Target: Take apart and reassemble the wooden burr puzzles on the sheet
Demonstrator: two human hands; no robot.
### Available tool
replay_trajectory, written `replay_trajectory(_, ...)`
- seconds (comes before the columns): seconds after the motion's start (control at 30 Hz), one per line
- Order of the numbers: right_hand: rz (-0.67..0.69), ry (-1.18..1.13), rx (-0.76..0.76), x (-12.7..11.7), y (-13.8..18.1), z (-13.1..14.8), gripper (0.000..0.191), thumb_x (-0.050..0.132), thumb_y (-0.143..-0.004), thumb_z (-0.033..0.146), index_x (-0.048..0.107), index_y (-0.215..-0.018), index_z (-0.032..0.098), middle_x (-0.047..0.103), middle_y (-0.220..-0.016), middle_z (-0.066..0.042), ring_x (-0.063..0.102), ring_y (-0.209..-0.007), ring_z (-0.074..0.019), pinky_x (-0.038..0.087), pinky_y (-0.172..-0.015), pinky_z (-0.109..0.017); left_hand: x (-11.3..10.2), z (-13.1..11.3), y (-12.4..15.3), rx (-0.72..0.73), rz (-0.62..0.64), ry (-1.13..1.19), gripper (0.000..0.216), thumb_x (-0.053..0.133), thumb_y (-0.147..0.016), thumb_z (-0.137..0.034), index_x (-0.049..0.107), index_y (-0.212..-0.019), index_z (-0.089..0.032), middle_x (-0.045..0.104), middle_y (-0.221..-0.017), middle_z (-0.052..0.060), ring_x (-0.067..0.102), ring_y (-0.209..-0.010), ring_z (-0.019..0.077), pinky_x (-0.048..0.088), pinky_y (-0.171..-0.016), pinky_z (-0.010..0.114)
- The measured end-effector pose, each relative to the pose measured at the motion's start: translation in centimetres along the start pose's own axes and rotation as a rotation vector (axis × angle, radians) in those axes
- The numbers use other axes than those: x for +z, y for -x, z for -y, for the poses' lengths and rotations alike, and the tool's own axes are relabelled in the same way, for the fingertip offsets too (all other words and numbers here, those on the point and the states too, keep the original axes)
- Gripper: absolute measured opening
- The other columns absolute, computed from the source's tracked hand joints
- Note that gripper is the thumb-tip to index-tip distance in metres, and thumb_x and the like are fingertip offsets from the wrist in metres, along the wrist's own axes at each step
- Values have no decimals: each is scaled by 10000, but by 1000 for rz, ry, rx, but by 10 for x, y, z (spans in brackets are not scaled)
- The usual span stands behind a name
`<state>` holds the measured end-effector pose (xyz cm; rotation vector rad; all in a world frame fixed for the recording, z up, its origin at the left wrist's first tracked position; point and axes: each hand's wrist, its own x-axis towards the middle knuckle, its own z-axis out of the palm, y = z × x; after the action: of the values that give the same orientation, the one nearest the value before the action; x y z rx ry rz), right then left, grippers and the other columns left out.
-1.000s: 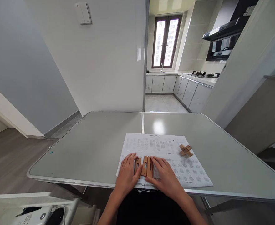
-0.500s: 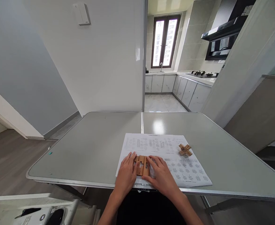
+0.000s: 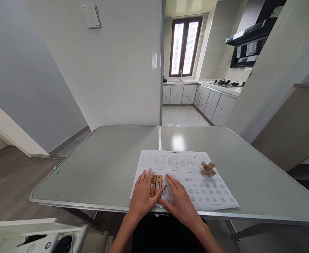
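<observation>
My left hand lies over the left side of several notched wooden puzzle pieces, its fingers stretched forward and its thumb across their lower end. Two pieces show side by side, the right one marked "2" and with a slot in it; the hand hides part of the left one. Just to the right, my right hand rests on the printed sheet, fingers extended and thumb pointing left towards the pieces. A small gap separates its fingertips from the wood. Both hands are open.
An assembled wooden cross-shaped puzzle stands on the sheet's right side. Beneath everything is a grey folding table with a metal rim and a centre seam. A white appliance or stand is at lower left.
Three pieces showed between the hands before; now two do, with the "2" in view. My left hand covers more of them, and my right hand no longer touches the rightmost piece.
</observation>
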<state>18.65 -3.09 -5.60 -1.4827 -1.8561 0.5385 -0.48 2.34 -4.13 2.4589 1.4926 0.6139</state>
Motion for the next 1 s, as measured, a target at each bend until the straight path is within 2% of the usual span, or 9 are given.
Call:
replay_trajectory(0.13,-24,22,6,1,1,-1,785,710,-900,394,362,-1586,233,453,-1600,-83,394,-1484,-305,395,-1208,-479,6,13,-11,9,52,-76,689,451,-998,-601,373,-1573,-230,332,-1668,78,211,-1566,335,235,-1253,542)
replay_trajectory(0.3,-40,52,2,1,0,1,716,674,-919,406,409,-1563,237,489,-1573,-78,418,-1468,-312,409,-1195,-484,7,38,-46,17,69,-125,702,400,-1009,-609,347,-1593,-223,292,-1683,84,152,-1579,335,191,-1263,548)
replay_trajectory(0.47,-18,55,22,-1,-1,3,680,647,-933,418,433,-1547,221,502,-1562,-75,425,-1460,-309,397,-1200,-479,3,63,-88,37,87,-72,690,460,-986,-569,408,-1560,-189,346,-1660,100,172,-1574,338,198,-1265,528)
replay_trajectory(0.6,-24,51,25,-3,-1,4,666,647,-931,399,443,-1538,217,516,-1549,-77,440,-1448,-305,399,-1199,-479,3,77,-111,41,66,-46,685,481,-979,-557,407,-1557,-195,378,-1646,95,220,-1562,335,218,-1260,518)
replay_trajectory(0.73,-39,28,10,-4,-1,4,645,652,-924,373,461,-1524,231,531,-1533,-80,450,-1440,-309,398,-1197,-493,4,81,-119,35,34,-4,693,510,-969,-542,397,-1556,-190,400,-1631,114,269,-1543,346,230,-1251,522)
replay_trajectory(0.87,-42,-31,12,-5,-1,6,600,647,-929,378,502,-1498,253,545,-1518,-79,452,-1439,-313,395,-1194,-506,2,81,-116,22,-4,61,679,440,-1012,-552,343,-1576,-186,403,-1627,125,277,-1544,324,262,-1237,511)
replay_trajectory(1.0,-37,-252,44,-20,-1,7,504,644,-937,403,573,-1423,292,560,-1501,-62,509,-1392,-296,447,-1153,-483,-1,81,-112,-51,-59,131,656,358,-1043,-568,344,-1570,-177,414,-1615,154,338,-1519,320,323,-1207,496)
